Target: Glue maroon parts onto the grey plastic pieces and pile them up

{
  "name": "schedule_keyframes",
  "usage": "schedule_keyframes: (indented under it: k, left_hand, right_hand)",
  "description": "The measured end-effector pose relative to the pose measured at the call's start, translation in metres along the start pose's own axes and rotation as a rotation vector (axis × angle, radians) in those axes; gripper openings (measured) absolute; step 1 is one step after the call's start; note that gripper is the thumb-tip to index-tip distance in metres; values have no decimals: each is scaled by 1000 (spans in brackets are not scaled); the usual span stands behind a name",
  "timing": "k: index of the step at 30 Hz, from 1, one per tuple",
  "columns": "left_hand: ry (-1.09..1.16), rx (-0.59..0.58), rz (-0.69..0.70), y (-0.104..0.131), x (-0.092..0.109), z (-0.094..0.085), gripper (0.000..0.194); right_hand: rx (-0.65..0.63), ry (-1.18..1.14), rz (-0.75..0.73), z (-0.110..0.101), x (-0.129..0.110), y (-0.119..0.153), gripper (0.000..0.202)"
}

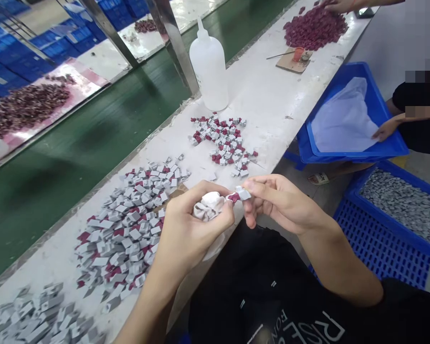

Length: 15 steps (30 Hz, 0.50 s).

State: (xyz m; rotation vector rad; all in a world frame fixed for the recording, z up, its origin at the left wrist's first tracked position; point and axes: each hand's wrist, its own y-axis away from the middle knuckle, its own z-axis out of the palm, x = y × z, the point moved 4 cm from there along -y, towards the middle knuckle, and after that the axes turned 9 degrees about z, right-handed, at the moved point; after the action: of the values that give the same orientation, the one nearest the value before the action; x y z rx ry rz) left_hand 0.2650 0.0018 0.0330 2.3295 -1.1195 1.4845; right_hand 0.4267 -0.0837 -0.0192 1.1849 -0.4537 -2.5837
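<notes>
My left hand (195, 222) is closed around a crumpled white cloth (209, 206). Its thumb and finger also press the cloth against the dark red end of a small grey and dark red part (241, 193). My right hand (283, 200) pinches the grey end of that same part between thumb and fingers. Left of my hands spreads a large heap of grey and dark red parts (129, 224). Beyond them lies a smaller heap of similar parts (224, 138). What the parts are I cannot make out.
A white squeeze bottle (209, 71) stands by the bench's far edge, beside a green conveyor belt (82, 124). Plain grey pieces (43, 315) lie at lower left. Another person's hand touches a dark red pile (315, 26). Blue crates (358, 155) stand at right, one with another person's hand in it.
</notes>
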Motion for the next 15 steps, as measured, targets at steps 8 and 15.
schedule_keyframes:
  k: [8, 15]
  left_hand:
    - [-48, 23, 33, 0, -1, 1, 12]
    - [-19, -34, 35, 0, -2, 1, 10]
  right_hand:
    - [41, 3, -8, 3, 2, 2, 45]
    - [33, 13, -9, -3, -1, 3, 47]
